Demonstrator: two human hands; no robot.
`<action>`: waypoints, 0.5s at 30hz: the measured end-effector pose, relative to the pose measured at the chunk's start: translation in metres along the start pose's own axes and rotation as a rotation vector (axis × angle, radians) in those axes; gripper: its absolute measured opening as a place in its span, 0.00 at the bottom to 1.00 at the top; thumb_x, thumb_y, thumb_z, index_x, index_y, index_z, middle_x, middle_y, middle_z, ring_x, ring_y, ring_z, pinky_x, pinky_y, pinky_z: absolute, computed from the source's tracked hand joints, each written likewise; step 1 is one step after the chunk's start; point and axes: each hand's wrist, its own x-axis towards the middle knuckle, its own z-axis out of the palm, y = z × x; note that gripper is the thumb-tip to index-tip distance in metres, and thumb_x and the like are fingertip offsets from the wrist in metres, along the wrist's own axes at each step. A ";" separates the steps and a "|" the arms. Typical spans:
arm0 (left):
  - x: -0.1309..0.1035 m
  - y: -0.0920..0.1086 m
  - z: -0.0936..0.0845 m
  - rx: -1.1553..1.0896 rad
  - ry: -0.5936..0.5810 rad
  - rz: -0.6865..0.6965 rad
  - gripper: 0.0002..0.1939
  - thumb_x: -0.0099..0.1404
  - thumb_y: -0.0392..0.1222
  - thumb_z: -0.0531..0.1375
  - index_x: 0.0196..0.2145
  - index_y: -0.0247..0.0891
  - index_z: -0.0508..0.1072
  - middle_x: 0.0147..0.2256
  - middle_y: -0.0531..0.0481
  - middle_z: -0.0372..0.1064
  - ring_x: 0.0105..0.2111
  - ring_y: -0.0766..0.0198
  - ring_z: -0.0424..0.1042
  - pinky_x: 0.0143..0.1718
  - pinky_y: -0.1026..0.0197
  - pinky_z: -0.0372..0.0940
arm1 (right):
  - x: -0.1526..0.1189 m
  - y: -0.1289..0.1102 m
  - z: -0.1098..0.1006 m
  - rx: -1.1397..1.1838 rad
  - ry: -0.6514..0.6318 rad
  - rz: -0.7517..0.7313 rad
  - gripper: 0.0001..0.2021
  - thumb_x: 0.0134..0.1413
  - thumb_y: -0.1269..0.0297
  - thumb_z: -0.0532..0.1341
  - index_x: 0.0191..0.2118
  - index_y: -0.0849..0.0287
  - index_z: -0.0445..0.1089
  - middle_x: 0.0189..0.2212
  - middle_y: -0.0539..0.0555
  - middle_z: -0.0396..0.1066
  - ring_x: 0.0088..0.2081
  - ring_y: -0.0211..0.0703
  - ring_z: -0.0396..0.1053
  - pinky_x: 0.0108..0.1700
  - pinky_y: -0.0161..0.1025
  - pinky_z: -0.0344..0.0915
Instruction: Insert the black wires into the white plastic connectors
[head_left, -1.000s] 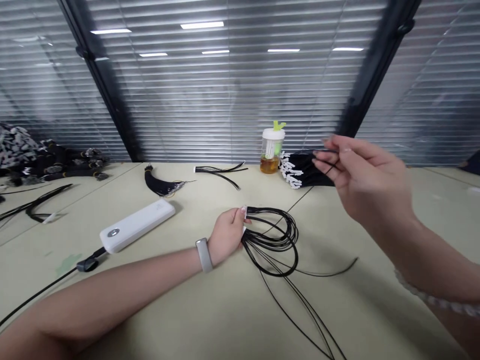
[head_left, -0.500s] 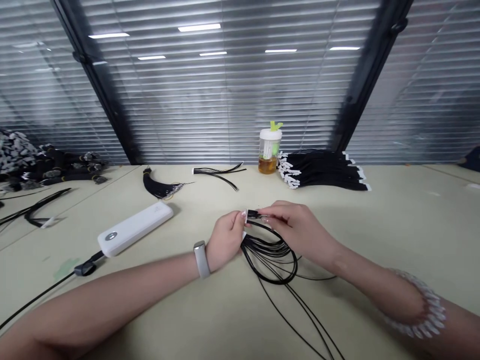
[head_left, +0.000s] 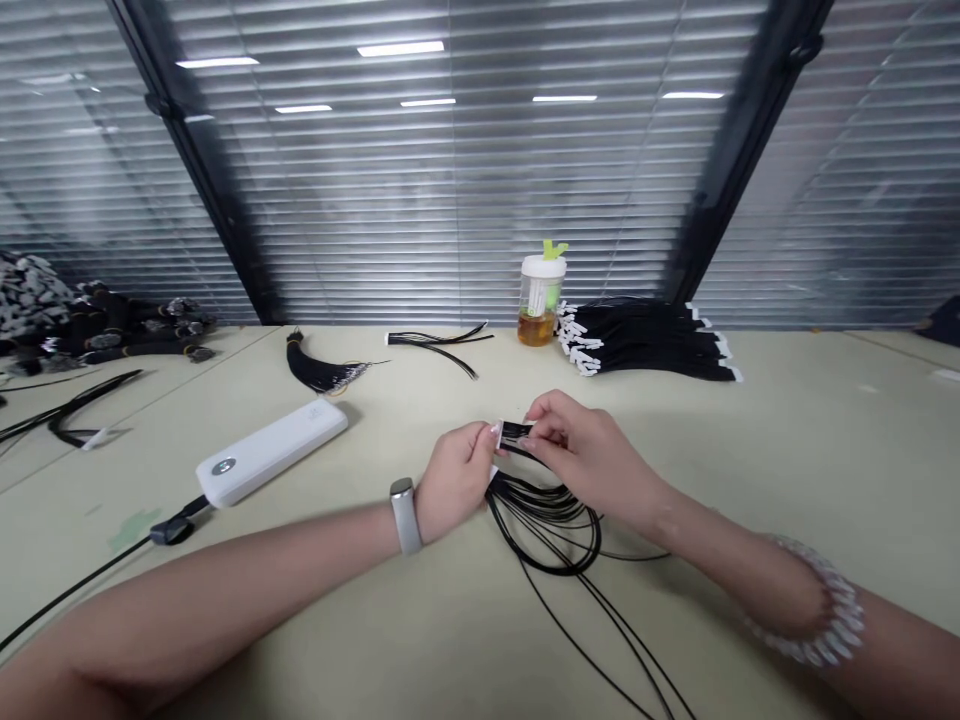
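Observation:
My left hand (head_left: 456,472) is closed on a white connector (head_left: 499,434) with short black wires (head_left: 516,432) running out to the right. Thumb and fingers of my right hand (head_left: 581,445) pinch those wires close beside the connector. Below both hands hangs a looped bundle of thin black cables (head_left: 547,510), and a second white piece (head_left: 493,474) shows at its upper left by my left palm. Several loose cable ends trail toward the bottom right over the table. The exact wire between my right fingertips is too small to tell.
A white power bank (head_left: 271,452) with a black cable lies left. Behind are a black wire bundle (head_left: 319,366), a few loose wires (head_left: 439,345), a lidded cup (head_left: 540,300) and stacked black harnesses (head_left: 652,340). More harnesses (head_left: 112,325) are piled far left.
My right hand has shifted slightly up, its fingers now more bent, exposing more of the wires by the connector. My left hand and the connector have moved slightly right.

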 end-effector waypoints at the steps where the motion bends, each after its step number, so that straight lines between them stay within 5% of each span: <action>1: 0.000 0.000 0.000 0.006 -0.003 0.003 0.20 0.65 0.50 0.45 0.22 0.34 0.63 0.19 0.54 0.56 0.21 0.70 0.55 0.24 0.68 0.52 | 0.000 0.000 0.000 0.008 0.003 0.005 0.05 0.53 0.66 0.55 0.35 0.56 0.56 0.21 0.45 0.67 0.24 0.35 0.61 0.27 0.33 0.54; 11: -0.001 0.002 0.000 0.057 -0.024 0.037 0.20 0.65 0.49 0.45 0.23 0.34 0.65 0.20 0.53 0.60 0.23 0.69 0.58 0.27 0.66 0.53 | -0.004 0.001 0.012 0.101 0.081 0.020 0.04 0.53 0.67 0.54 0.31 0.56 0.55 0.22 0.46 0.66 0.26 0.35 0.63 0.29 0.33 0.57; 15: -0.001 0.000 0.001 0.057 -0.020 0.021 0.21 0.64 0.51 0.46 0.24 0.34 0.67 0.20 0.53 0.61 0.23 0.68 0.59 0.26 0.66 0.53 | 0.001 0.010 0.008 0.131 0.022 0.014 0.04 0.52 0.65 0.55 0.31 0.57 0.57 0.23 0.46 0.66 0.26 0.34 0.63 0.29 0.32 0.57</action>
